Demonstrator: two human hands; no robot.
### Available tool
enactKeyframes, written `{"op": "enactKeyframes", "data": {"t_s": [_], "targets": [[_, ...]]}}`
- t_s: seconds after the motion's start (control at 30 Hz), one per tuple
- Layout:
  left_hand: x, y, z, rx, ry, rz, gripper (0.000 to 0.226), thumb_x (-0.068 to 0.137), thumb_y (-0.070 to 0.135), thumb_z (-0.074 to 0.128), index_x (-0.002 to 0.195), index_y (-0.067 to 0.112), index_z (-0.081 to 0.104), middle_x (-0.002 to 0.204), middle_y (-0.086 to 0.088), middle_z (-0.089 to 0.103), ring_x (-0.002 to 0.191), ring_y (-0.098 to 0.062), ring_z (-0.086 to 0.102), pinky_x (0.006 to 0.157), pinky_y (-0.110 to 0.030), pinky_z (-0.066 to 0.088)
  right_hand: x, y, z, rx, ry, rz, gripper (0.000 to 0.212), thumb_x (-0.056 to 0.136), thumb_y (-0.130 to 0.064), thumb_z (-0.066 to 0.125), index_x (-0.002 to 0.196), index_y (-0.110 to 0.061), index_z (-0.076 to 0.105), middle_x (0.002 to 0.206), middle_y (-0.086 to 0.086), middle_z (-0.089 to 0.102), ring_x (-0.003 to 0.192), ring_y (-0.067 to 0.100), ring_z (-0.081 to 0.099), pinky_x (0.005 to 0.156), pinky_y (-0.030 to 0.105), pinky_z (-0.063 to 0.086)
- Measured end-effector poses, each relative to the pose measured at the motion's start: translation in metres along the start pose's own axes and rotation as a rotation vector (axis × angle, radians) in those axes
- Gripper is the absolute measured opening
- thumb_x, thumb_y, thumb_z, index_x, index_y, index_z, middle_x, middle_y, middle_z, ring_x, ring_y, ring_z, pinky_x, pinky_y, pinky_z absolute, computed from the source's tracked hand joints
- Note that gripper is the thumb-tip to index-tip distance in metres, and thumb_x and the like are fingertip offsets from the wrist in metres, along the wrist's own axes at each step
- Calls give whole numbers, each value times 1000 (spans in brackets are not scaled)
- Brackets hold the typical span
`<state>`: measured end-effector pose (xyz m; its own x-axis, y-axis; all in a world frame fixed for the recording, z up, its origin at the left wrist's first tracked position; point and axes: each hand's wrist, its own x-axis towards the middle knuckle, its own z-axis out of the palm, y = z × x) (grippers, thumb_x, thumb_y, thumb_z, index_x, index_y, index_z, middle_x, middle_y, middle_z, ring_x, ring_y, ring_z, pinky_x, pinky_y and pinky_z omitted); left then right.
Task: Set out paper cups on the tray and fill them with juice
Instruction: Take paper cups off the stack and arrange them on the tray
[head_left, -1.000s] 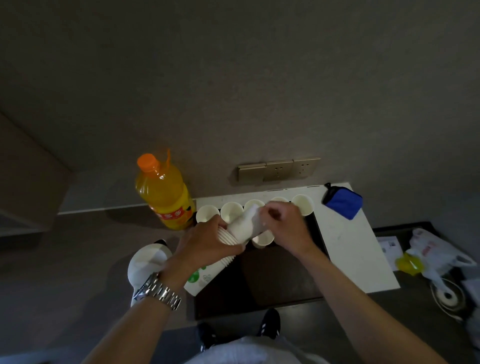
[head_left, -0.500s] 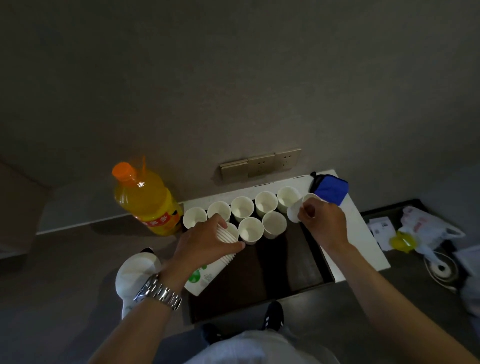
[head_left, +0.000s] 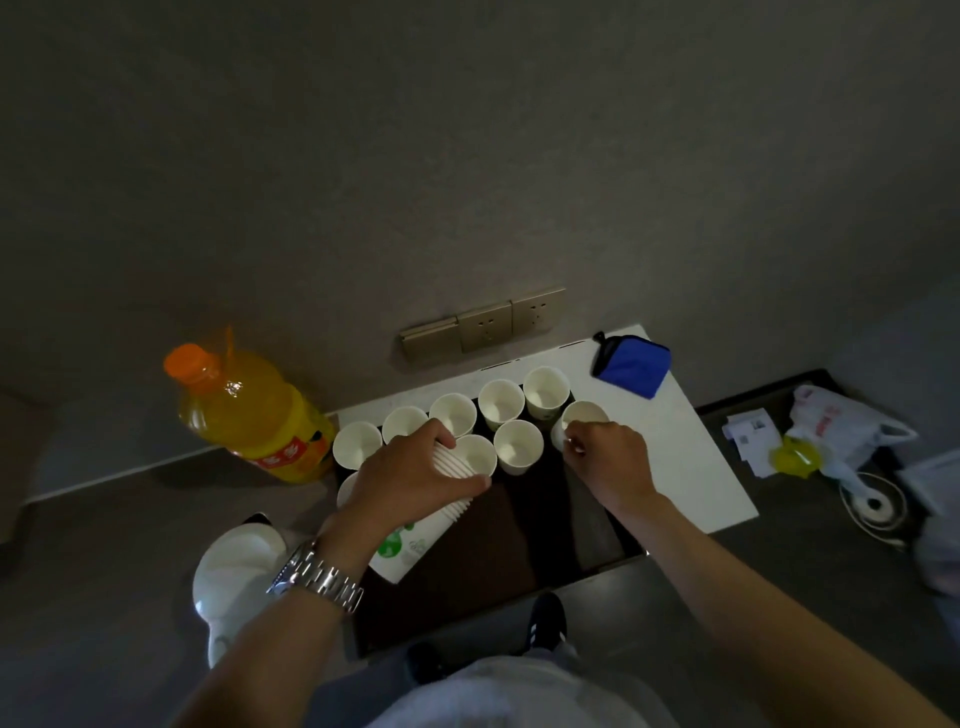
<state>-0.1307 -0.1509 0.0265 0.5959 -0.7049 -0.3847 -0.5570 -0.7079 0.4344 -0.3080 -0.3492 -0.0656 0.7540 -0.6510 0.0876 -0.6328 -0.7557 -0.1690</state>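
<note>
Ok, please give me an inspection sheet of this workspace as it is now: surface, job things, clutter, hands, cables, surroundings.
Surface: white tabletop bearing a dark tray.
Job's things: upright empty paper cups on the tray; capped juice bottle beside it.
Clutter: blue pouch; plastic bag.
Hands: left hand grips the cup stack; right hand holds one cup.
Cables: white cord, right.
Surroundings: wall sockets.

Bare forearms, silver link-bracelet wristwatch (head_left: 318, 576) on the left wrist, pale grey top, black shoes (head_left: 545, 621) with white stripes.
</note>
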Motion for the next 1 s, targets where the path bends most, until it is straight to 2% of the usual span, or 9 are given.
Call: {"op": "enactKeyframes", "data": {"t_s": [0.13, 0.3, 0.43, 0.53, 0.7, 0.8, 1.0], "targets": [[2, 10, 3, 1, -4, 15, 65, 60, 85, 67, 106, 45, 48, 97, 17, 57, 87, -6, 57, 68, -30, 44, 2, -4, 9, -43, -7, -14, 12, 71, -23, 86, 75, -20, 76, 57, 4, 64, 45, 23, 61, 48, 21, 31], [3, 16, 6, 0, 4, 16, 65, 60, 85, 67, 108, 45, 48, 99, 15, 56, 89, -10, 57, 71, -32, 44, 6, -3, 18, -40, -50, -29, 8, 88, -23, 71, 90, -16, 76, 75, 8, 72, 65, 28, 69, 56, 27, 41], [3, 16, 6, -15, 0, 13, 65, 60, 85, 67, 108, 45, 48, 99, 16, 56, 88, -8, 56, 69, -31, 41, 8, 0, 26, -37, -107, -26, 13, 94, -25, 65, 99, -18, 74, 86, 4, 74, 75, 23, 71, 63, 26, 45], [3, 16, 5, -19, -2, 10, 65, 60, 85, 67, 107, 45, 48, 98, 17, 55, 89, -9, 56, 70, -31, 42, 8, 0, 30, -57, -139, -28, 12, 93, -23, 65, 98, -18, 75, 86, 4, 74, 75, 24, 71, 65, 29, 52], [2, 14, 7, -12, -5, 8, 66, 60, 86, 66, 108, 45, 48, 100, 17, 56, 93, -11, 57, 80, -34, 49, 7, -1, 32, -59, -92, -37, 7, 86, -20, 72, 88, -17, 78, 77, 5, 74, 67, 24, 71, 59, 29, 52], [2, 12, 8, -17, -7, 10, 68, 59, 87, 65, 109, 45, 47, 103, 16, 57, 94, -12, 57, 83, -36, 50, 6, 0, 34, 7, -66, -21, 13, 87, -27, 71, 88, -16, 77, 79, 5, 73, 68, 22, 70, 60, 29, 53], [2, 8, 5, -46, 2, 9, 72, 55, 89, 66, 108, 45, 45, 102, 16, 60, 90, -9, 60, 75, -33, 50, 3, -14, 6, 91, 132, -33, 11, 85, -27, 73, 85, -17, 76, 79, 2, 71, 68, 19, 66, 57, 23, 41]]}}
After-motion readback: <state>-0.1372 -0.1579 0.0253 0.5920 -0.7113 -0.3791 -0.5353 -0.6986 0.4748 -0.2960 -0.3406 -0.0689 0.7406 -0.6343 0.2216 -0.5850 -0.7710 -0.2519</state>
